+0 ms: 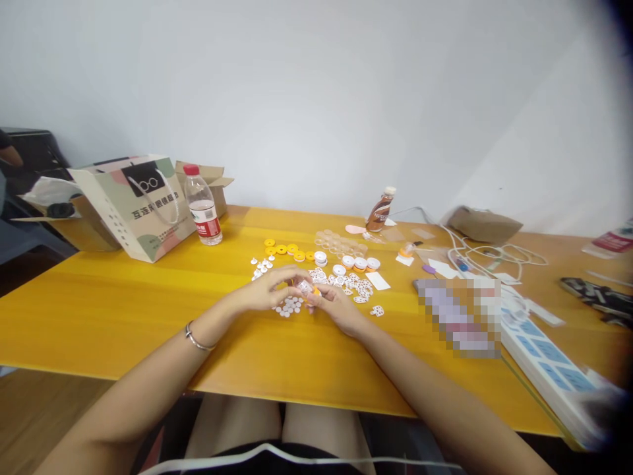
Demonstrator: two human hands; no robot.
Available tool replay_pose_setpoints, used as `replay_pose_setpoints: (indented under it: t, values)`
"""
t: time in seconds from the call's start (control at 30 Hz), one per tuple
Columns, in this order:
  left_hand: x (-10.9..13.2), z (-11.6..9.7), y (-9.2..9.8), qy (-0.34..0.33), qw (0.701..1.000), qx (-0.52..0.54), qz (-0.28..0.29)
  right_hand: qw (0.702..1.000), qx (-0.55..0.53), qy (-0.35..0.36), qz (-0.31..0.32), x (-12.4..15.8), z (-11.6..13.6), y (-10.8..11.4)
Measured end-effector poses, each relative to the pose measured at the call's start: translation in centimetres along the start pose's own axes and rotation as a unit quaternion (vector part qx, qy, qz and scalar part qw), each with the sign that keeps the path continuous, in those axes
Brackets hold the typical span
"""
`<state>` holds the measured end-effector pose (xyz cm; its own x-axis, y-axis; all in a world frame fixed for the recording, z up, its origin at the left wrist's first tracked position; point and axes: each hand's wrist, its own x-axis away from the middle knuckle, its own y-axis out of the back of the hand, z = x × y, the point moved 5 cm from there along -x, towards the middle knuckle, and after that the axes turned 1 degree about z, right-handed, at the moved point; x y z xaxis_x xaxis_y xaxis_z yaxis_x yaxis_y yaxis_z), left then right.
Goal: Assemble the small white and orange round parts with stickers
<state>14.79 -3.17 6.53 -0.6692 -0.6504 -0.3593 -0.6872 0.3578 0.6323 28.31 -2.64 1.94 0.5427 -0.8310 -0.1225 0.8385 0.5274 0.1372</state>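
My left hand (271, 289) and my right hand (337, 307) meet over the middle of the yellow table (237, 359). Between their fingertips is a small clear-and-white plastic piece with an orange part (305, 287), both hands closed on it; its exact shape is partly hidden by my fingers. Small white discs (289, 307) lie just below my left hand, and white knobbed pieces (261, 267) beyond it. White cut-out plastic parts (363, 288) are heaped beyond my right hand. Farther back are yellow rings (281, 249), white round caps (339, 270) and clear plastic cups (341, 244).
At the left stand a paper bag (148, 211), a water bottle (205, 214) and cardboard boxes. A brown drink bottle (380, 210) stands at the back. To the right lie a blurred-out flat object (457, 320), a power strip (544, 363), white cables (482, 251) and a brown pouch (483, 224).
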Motion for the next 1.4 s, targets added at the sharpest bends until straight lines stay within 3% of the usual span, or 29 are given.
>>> replay_pose_setpoints:
  t: [0.23,0.3,0.43,0.5,0.67,0.73,0.8,0.97,1.03,1.2,1.4]
  values:
    - [-0.1,0.8,-0.2,0.073,0.995,-0.028,-0.056,0.990,0.088,0.067,-0.082,0.1,0.3,0.7]
    - [-0.2,0.7,-0.4,0.054,0.997,-0.028,-0.047,0.995,0.069,0.048,-0.060,0.2,0.2,0.6]
    - [-0.2,0.4,-0.2,0.004,0.999,-0.013,-0.033,0.997,-0.079,-0.019,0.016,0.2,-0.2,-0.2]
    - [-0.2,0.5,-0.1,-0.009,1.000,-0.005,-0.019,0.994,-0.103,-0.021,0.021,0.0,-0.3,-0.4]
    - [-0.4,1.1,-0.2,0.055,0.996,-0.038,-0.053,0.993,0.043,0.057,-0.095,-0.1,0.2,0.6]
    - [-0.4,1.1,-0.4,0.079,0.994,-0.049,-0.063,0.989,0.077,0.069,-0.104,0.0,0.5,0.8]
    - [-0.5,0.8,-0.5,0.061,0.995,-0.050,-0.053,0.994,0.047,0.053,-0.078,0.1,0.4,0.6]
    - [-0.2,-0.1,-0.2,-0.038,0.999,-0.019,-0.017,0.989,-0.145,-0.029,-0.009,-0.1,-0.7,-0.2]
    - [-0.2,0.2,-0.2,-0.025,0.999,-0.008,-0.020,0.991,-0.128,-0.023,-0.023,-0.3,-0.6,-0.1]
    - [-0.2,1.7,-0.4,0.086,0.993,-0.021,-0.076,0.997,-0.002,0.023,-0.069,-0.2,0.2,0.4]
    - [-0.3,1.0,-0.6,0.033,0.995,0.052,-0.072,0.996,-0.019,0.048,-0.071,0.3,-0.1,0.3]
